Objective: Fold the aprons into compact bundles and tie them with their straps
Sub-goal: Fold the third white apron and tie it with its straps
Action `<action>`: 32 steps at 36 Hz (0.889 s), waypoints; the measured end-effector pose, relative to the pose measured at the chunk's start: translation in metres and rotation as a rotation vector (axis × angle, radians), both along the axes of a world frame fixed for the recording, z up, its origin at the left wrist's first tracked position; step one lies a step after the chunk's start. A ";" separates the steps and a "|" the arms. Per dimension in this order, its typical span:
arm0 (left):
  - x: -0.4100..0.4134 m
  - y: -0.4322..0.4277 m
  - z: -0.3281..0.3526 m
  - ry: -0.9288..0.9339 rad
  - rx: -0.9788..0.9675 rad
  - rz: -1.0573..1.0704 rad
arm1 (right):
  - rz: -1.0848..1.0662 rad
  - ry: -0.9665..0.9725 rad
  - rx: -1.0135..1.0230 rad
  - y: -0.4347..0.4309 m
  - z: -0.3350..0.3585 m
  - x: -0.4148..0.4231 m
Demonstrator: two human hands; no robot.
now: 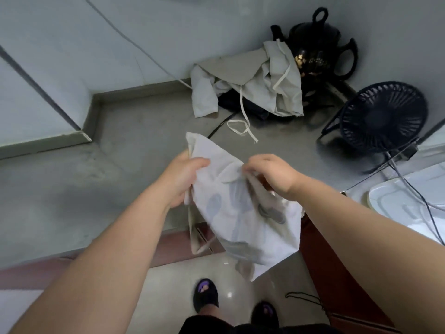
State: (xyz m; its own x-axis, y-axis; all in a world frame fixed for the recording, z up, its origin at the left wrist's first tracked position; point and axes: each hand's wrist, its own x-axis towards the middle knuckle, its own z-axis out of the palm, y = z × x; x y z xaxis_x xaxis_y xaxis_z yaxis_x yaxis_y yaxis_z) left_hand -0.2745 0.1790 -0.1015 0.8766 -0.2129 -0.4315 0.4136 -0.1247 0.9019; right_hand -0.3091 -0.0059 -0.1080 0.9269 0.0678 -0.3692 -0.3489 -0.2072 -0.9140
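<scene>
A white apron with a faint blue print (243, 213) hangs in the air in front of me, over the counter's front edge. My left hand (183, 179) grips its left side, fingers curled over the cloth. My right hand (269, 172) pinches the upper right part of the fabric. One pale strap (195, 237) dangles in a loop below my left hand. More beige and white aprons (252, 80) lie in a crumpled heap at the back of the grey counter (134, 145), with a long strap (243, 124) trailing toward me.
A black pot with handles (317, 51) stands in the back corner behind the heap. A small black fan (382, 116) sits at the right, its cables running past a white sink (399, 201). Below are a tiled floor and my slippered feet (207, 295).
</scene>
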 end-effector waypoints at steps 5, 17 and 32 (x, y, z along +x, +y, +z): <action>-0.027 0.024 0.017 -0.099 0.084 -0.194 | 0.052 -0.007 -0.086 0.027 0.016 -0.005; -0.093 0.135 0.050 -0.193 0.211 -0.019 | 0.284 -0.236 -0.120 0.131 0.039 -0.032; -0.133 0.206 0.067 -0.537 0.482 -0.242 | 0.451 -0.432 -0.566 0.221 0.072 -0.099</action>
State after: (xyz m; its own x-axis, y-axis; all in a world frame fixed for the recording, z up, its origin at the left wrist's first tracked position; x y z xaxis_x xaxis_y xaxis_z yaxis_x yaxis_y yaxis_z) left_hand -0.4072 0.3849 -0.0349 0.9452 -0.3221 -0.0524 -0.1561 -0.5873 0.7942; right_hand -0.4083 0.2151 -0.0363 0.9230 0.3768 -0.0778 0.2336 -0.7096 -0.6647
